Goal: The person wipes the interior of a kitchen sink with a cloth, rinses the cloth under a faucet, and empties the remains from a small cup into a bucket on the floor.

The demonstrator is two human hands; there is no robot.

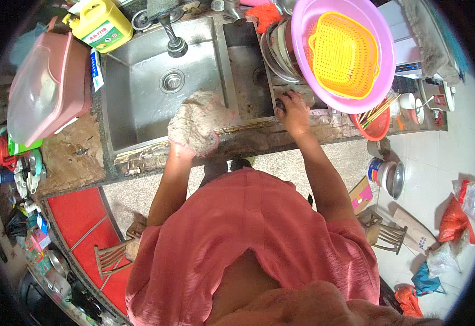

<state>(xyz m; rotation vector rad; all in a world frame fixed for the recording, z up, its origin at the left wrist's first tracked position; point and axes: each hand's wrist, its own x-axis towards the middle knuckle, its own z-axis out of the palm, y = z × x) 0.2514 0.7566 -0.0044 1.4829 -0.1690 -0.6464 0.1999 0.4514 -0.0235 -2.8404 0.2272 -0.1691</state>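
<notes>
A whitish, stained cloth (198,120) with a pinkish hem covers my left hand (184,150) from the wrist forward, over the front rim of the steel sink basin (139,98). Its fingers are hidden, so their grip does not show. My right hand (295,114) is at the sink's right end, beside the narrow middle basin (247,85). Its fingers curl over a small dark object (280,105), mostly covered by them. A drain strainer (172,81) lies in the large basin's floor, below a flexible tap spout (175,42).
A purple basin (302,49) holding a yellow colander (343,57) leans over stacked bowls (276,51) at right. A red container (372,126) with chopsticks stands nearby. At left are a yellow jug (100,26), a tube (96,70) and a lidded pink box (49,81).
</notes>
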